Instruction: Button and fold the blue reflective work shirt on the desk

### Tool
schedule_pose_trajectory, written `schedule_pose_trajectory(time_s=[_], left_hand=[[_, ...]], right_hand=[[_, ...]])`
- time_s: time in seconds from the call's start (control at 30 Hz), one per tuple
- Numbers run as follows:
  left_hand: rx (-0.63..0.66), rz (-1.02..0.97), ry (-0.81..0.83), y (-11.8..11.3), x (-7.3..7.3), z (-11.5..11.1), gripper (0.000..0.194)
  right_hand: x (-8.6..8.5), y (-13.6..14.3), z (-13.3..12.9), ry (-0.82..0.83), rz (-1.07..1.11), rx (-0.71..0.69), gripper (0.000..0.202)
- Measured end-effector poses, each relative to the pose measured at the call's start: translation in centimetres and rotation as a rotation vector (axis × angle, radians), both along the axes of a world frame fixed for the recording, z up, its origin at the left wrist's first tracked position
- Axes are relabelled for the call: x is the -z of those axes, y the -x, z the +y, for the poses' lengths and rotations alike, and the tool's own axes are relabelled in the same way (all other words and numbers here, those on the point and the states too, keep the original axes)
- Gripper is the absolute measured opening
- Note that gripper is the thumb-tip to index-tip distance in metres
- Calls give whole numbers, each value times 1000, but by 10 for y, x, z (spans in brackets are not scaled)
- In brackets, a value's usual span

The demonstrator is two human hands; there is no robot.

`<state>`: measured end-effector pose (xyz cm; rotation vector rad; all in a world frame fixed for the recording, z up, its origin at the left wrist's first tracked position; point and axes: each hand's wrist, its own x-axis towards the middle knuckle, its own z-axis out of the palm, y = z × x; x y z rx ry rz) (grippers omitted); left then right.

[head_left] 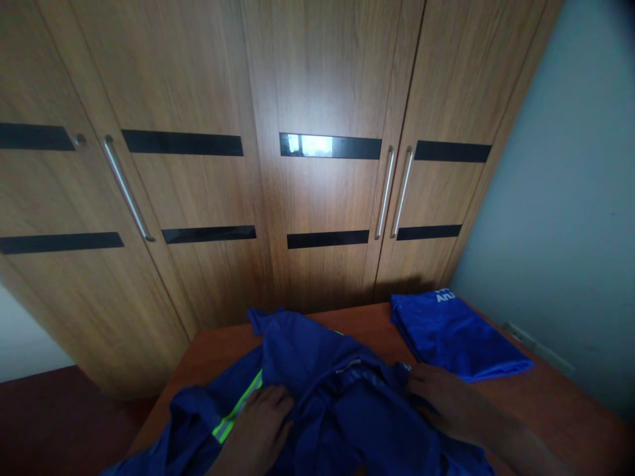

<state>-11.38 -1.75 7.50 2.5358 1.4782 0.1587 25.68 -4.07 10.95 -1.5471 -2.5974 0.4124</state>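
A dark blue work garment (317, 357) lies crumpled across the table, with a yellow-green and silver reflective strip (239, 408) on its left part. My left hand (265, 413) rests on it beside that strip, fingers curled into the cloth. At the garment's right edge, my right hand (441, 393) has its fingers closed on the fabric; its fingertips are partly hidden. A folded bright blue cloth item (456, 334) with white lettering lies just beyond my right hand, apart from the garment.
The reddish-brown wooden table (223, 337) stands against a tall wooden wardrobe (322, 198) with metal handles and black strips. A pale wall (570, 218) borders the table on the right, with a socket strip (536, 344) low on it. Dark red floor (59, 423) shows at left.
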Motion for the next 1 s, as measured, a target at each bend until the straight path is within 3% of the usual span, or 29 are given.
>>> schedule_pose_trajectory(time_s=[0.17, 0.3, 0.4, 0.57, 0.67, 0.73, 0.8, 0.87, 0.93, 1.0], left_hand=[[-52, -23, -133, 3, -14, 0, 27], [-121, 59, -301, 10, -42, 6, 29], [-185, 169, -460, 11, -75, 13, 29], [-269, 261, -684, 6, -147, 27, 28], [-327, 247, -726, 6, -185, 39, 30], [-345, 162, -661, 9, -202, 50, 31], [-301, 12, -503, 14, -209, 64, 29], [-191, -158, -281, 19, -204, 77, 24], [-47, -297, -46, 24, -186, 84, 20], [88, -359, 149, 28, -158, 83, 18]], right_hand=[[3, -13, 9, -147, -60, 74, 22], [-14, -21, 15, -298, -111, 184, 16], [-38, -21, 19, -379, -154, 226, 15], [-88, -16, 29, -501, -158, 279, 15], [-118, -14, 38, -506, -89, 270, 13], [-134, -13, 44, -480, -18, 263, 14], [-144, -13, 49, -434, 98, 239, 9], [-144, -12, 52, -346, 231, 172, 14], [-134, -12, 52, -221, 304, 84, 27], [-113, -11, 50, -104, 289, -4, 30]])
